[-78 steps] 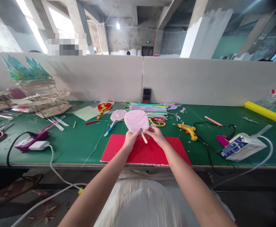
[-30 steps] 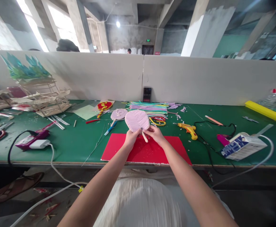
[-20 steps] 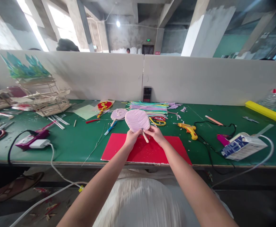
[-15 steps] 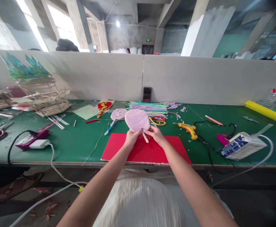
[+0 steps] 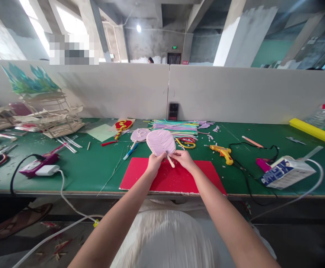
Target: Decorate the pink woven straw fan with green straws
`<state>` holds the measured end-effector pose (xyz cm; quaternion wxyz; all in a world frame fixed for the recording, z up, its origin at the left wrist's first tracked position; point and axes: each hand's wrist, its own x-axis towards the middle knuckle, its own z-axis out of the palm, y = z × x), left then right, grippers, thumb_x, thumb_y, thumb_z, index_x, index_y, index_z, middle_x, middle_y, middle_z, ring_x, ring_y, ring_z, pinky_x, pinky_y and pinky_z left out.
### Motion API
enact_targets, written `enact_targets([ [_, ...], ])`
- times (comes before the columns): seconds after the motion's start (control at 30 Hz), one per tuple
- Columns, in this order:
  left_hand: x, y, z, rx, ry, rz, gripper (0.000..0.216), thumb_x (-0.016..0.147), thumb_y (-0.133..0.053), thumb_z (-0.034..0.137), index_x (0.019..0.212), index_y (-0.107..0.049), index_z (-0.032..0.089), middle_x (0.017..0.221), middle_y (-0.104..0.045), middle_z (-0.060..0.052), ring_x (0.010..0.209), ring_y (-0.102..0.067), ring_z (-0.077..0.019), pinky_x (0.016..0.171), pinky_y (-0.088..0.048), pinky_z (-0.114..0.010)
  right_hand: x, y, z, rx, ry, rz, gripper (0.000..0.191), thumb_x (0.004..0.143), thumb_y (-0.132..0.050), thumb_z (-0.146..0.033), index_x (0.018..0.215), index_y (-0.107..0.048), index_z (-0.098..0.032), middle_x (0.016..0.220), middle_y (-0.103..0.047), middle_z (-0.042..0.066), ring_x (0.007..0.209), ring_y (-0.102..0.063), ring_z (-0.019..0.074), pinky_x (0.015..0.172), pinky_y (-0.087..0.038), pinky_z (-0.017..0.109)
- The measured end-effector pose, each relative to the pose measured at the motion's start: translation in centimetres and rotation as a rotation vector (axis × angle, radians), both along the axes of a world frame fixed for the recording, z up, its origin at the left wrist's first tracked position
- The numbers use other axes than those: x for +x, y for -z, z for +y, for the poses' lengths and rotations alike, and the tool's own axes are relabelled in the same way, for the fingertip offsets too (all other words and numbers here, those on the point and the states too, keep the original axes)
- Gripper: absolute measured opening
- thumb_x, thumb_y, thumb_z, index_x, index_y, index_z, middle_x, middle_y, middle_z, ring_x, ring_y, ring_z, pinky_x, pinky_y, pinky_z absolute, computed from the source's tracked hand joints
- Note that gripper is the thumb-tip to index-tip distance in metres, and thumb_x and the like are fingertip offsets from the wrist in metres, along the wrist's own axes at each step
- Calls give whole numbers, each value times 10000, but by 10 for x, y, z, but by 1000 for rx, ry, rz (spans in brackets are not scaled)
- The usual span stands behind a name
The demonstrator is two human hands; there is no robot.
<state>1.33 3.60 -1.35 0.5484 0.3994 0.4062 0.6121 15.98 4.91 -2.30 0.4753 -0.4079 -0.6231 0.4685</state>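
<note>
Both hands hold up a small round fan (image 5: 160,142), pale pink with slanting ribs, a cream edge and a short cream handle that points down. My left hand (image 5: 156,160) pinches its lower left edge. At the lower right edge, beside the handle, the fingers of my right hand (image 5: 183,158) are closed on it too. Under the hands lies a red board (image 5: 168,176) with small crumbs on it. Just behind to the left rests another pink fan (image 5: 140,135) with a curled cord on its face. The fingertips behind the held fan are hidden.
A bundle of coloured fuzzy strips (image 5: 176,128) lies behind the fan, with yellow-handled scissors (image 5: 187,143) nearby. To the right are a yellow glue gun (image 5: 222,153) and a carton (image 5: 289,173). On the left stand a purple power strip (image 5: 38,165) and a stick model (image 5: 53,119).
The fan and both hands have hardly moved; the fan sits a touch lower and further left against the bench. Both hands keep their hold.
</note>
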Motion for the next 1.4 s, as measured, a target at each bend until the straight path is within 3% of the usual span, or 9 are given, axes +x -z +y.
enact_targets([
  [0.27, -1, 0, 2, -28, -37, -50, 337, 513, -758, 325, 742, -654, 101, 635, -652, -34, 548, -556, -116, 534, -424, -226, 2, -5, -2, 40, 71, 81, 340, 681, -623, -530, 717, -621, -191, 596, -643, 5, 498, -556, 133, 491, -437, 255],
  [0.57, 0, -5, -4, -14, -20, 5, 325, 518, -759, 324, 714, -644, 91, 619, -641, -35, 524, -535, -96, 510, -420, -205, 10, -4, 6, -96, 408, 226, 520, 717, -437, -684, 582, -544, -194, 426, -560, 28, 377, -503, 141, 398, -391, 271],
  [0.67, 0, -5, -4, -15, 14, 36, 332, 516, -763, 321, 733, -655, 93, 641, -654, -44, 555, -558, -114, 527, -433, -215, 11, -4, 7, -24, 479, 214, 463, 679, -531, -638, 731, -591, -182, 427, -526, -16, 354, -447, 110, 371, -362, 245],
  [0.77, 1, -3, -3, -12, 68, 106, 341, 494, -775, 328, 720, -664, 98, 658, -669, -54, 580, -577, -140, 537, -444, -232, 12, -5, 9, 39, 471, 271, 577, 567, -689, -529, 1039, -550, -228, 701, -640, -14, 466, -514, 108, 368, -359, 211],
  [0.87, 1, 0, -3, 10, 146, 192, 311, 504, -772, 330, 690, -667, 103, 678, -681, -61, 607, -593, -159, 583, -466, -252, 12, -6, 10, -71, 424, 384, 567, 639, -597, -592, 1076, -558, -234, 900, -665, 29, 649, -611, 162, 444, -447, 242],
  [0.97, 2, 2, -5, 67, 252, 245, 331, 515, -771, 305, 771, -688, 113, 786, -705, -73, 716, -623, -192, 699, -489, -287, 12, -6, 9, -129, 372, 486, 562, 698, -511, -633, 1034, -603, -193, 910, -679, 62, 800, -642, 227, 613, -522, 337],
  [1.1, 3, 2, -6, 72, 335, 238, 374, 512, -774, 302, 829, -694, 121, 867, -708, -81, 841, -626, -238, 798, -480, -329, 9, -8, 5, -92, 385, 470, 472, 597, -708, -472, 960, -642, -178, 953, -685, 57, 925, -621, 260, 781, -515, 387],
  [1.27, 2, 1, -6, -45, 288, 120, 361, 525, -762, 326, 796, -690, 99, 820, -707, -98, 813, -628, -240, 798, -468, -332, 7, -12, 1, -146, 330, 516, 422, 615, -703, -448, 934, -646, -176, 951, -692, 60, 905, -634, 269, 771, -524, 386],
  [1.4, 1, -2, -7, -93, 385, -20, 387, 523, -758, 331, 811, -676, 87, 811, -699, -106, 729, -627, -217, 739, -477, -318, 9, -11, 3, -200, 252, 596, 387, 687, -627, -450, 958, -631, -173, 969, -686, 62, 906, -635, 256, 751, -530, 373],
])
